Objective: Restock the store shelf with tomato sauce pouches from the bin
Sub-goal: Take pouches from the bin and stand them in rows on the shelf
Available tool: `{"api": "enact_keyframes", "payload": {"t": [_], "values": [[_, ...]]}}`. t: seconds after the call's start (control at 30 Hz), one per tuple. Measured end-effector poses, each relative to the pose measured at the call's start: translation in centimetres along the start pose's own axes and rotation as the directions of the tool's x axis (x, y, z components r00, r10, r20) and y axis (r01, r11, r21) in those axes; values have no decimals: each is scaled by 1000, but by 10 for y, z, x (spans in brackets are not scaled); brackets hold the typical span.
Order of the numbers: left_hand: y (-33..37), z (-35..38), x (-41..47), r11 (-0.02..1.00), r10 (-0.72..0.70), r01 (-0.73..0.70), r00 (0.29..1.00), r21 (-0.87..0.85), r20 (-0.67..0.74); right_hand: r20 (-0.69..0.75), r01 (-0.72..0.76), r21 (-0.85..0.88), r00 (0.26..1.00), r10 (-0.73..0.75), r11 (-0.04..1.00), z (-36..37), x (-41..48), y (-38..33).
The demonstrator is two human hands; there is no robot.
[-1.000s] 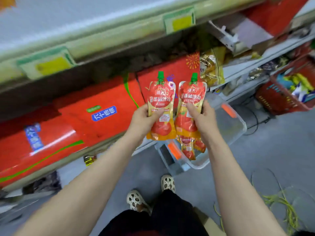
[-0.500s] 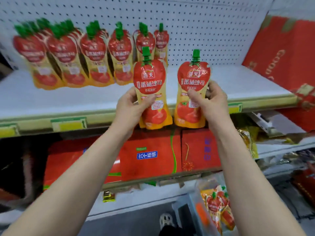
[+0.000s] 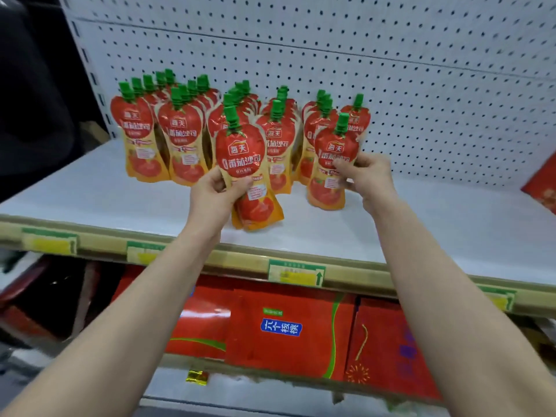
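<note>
White flat metal store shelf [image 3: 120, 203] carries rows of red-and-yellow tomato sauce pouches with green spouts [image 3: 180, 145], upright, packed close at its back left; lower shelf [image 3: 168, 386] holds red cardboard cartons [image 3: 285, 332] side by side

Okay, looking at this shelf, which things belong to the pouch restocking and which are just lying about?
Job: left hand gripping the left pouch; right hand gripping the right pouch; stocked pouches standing in rows; white shelf.
Lying about: red boxes on the shelf below; price tags on the shelf edge; pegboard backing; gold wrapper lower down.
</note>
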State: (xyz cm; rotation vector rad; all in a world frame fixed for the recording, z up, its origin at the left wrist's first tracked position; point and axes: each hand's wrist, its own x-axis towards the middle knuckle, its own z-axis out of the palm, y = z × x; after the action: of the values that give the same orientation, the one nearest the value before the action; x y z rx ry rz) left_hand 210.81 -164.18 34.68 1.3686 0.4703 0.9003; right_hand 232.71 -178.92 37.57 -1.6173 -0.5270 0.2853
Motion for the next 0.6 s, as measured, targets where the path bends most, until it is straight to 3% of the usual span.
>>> {"api": "enact_keyframes", "payload": {"t": [0.6], "values": [[-14, 20, 15, 997, -31, 29, 999, 66, 43, -13, 75, -17, 997, -75, 997, 27, 47, 14]]}}
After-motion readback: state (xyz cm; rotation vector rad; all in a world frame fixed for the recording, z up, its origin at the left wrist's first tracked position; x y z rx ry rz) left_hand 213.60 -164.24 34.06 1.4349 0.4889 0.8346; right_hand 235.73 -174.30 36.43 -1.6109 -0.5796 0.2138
